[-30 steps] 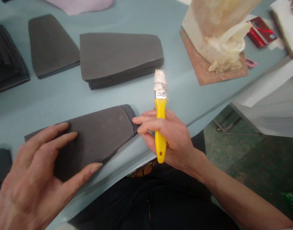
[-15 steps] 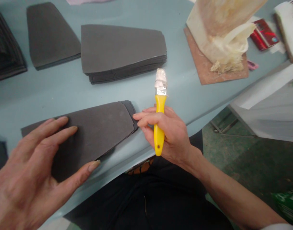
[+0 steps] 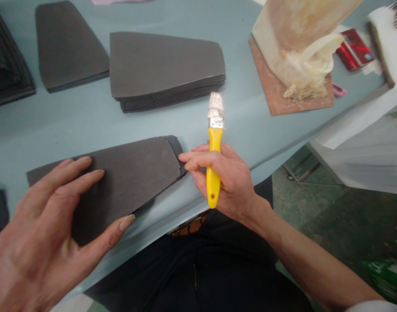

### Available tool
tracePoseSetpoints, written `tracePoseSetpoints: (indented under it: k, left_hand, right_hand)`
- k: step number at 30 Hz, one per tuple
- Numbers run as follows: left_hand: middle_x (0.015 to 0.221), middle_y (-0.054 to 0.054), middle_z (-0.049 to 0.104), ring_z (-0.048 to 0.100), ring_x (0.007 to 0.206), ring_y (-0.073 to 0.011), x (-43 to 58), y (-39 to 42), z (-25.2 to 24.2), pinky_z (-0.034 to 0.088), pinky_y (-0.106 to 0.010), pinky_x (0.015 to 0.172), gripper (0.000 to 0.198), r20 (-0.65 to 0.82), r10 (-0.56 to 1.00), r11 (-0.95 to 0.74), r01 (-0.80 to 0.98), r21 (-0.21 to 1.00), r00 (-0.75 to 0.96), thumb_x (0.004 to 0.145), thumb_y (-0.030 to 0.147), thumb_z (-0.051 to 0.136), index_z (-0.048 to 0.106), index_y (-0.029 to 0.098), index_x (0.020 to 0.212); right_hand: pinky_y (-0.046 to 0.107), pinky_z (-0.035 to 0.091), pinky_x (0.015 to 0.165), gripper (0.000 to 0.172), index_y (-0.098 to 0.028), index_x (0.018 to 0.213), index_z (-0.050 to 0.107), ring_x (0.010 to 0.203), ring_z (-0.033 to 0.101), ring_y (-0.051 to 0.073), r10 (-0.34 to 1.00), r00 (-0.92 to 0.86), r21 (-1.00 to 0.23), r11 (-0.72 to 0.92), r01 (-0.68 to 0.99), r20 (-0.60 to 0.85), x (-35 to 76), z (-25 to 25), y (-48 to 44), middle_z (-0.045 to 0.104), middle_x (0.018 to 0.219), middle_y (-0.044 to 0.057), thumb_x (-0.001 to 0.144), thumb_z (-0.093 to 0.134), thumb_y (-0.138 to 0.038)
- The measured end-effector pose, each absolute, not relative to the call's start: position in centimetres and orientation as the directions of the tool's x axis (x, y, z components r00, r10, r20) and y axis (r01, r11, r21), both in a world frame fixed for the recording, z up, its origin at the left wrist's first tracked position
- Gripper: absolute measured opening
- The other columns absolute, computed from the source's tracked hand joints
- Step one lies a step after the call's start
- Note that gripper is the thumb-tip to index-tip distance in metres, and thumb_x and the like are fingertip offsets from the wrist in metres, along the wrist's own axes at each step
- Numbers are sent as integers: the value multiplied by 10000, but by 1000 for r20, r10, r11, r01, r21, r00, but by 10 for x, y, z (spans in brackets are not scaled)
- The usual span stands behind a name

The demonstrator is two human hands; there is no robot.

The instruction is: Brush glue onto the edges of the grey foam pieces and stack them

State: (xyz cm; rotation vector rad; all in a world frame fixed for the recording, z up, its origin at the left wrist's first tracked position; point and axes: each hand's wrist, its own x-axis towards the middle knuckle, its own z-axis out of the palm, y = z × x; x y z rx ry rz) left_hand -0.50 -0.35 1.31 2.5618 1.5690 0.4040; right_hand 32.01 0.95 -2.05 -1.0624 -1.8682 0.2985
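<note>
A stack of dark grey, tapered sheets (image 3: 136, 173) lies near the table's front edge. My left hand (image 3: 45, 225) rests spread over its left part, thumb along the near side and fingers on top. In my right hand (image 3: 231, 182) is a paintbrush (image 3: 214, 160) with a yellow handle, held upright between the fingers, its whitish, coated bristles pointing away from me. The fingertips of that hand touch the stack's narrow right end, where lower sheets stick out past the top one.
More grey stacks lie behind, one in the middle (image 3: 166, 65), one farther left (image 3: 68, 47) and one at the left edge (image 3: 10, 65). A pale, glue-crusted container (image 3: 276, 47) stands on a brown board (image 3: 266, 95). Beyond it lies a red packet (image 3: 354, 50).
Almost nothing differs. Both hands, the paintbrush and the stack hold their places, apart from a very slight shift of the whole view.
</note>
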Motion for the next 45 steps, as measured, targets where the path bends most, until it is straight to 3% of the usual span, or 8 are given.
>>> tracePoseSetpoints:
  k: [15, 30, 37, 41, 45]
  left_hand:
    - [1684, -99, 526, 504, 1563, -405, -4, -3, 10, 387, -601, 1351, 820, 199, 877, -476, 850, 225, 438, 892, 650, 730, 518, 299, 1603]
    - [1628, -220, 549, 447, 1593, -445, 5, -6, 5, 331, -639, 1368, 833, 213, 879, -472, 845, 250, 428, 928, 591, 724, 501, 168, 1610]
    - [1656, -143, 550, 474, 1579, -412, 12, -13, 4, 337, -579, 1366, 870, 310, 866, -485, 811, 327, 393, 889, 595, 791, 494, 261, 1636]
    - [1637, -188, 554, 485, 1569, -425, 18, -14, 7, 388, -575, 1317, 770, 316, 852, -499, 829, 251, 417, 958, 614, 701, 520, 198, 1580]
    - [1595, -231, 567, 511, 1531, -457, 23, -17, 9, 478, -631, 1212, 664, 285, 860, -479, 862, 167, 423, 1030, 640, 545, 534, 158, 1487]
  right_hand:
    - [368, 589, 963, 166, -237, 1057, 646, 1021, 773, 182, 772, -191, -597, 601, 531, 607, 320, -24, 9, 851, 1109, 8, 1011, 620, -80]
    - [362, 613, 978, 200, -226, 1047, 631, 1025, 803, 175, 754, -152, -598, 612, 517, 640, 321, -21, 11, 855, 1107, 30, 976, 635, -39]
    - [303, 641, 1019, 164, -210, 1075, 638, 1146, 808, 149, 757, -108, -632, 607, 482, 644, 313, 0, 11, 845, 1181, 66, 997, 617, -67]
    - [299, 637, 1064, 140, -202, 1088, 655, 1191, 794, 144, 744, -186, -610, 642, 464, 642, 294, 17, 17, 844, 1173, 70, 1039, 594, -86]
    - [366, 641, 1099, 148, -168, 1134, 684, 1246, 780, 208, 715, -316, -556, 690, 463, 624, 272, 23, 25, 819, 1266, 141, 1057, 579, -97]
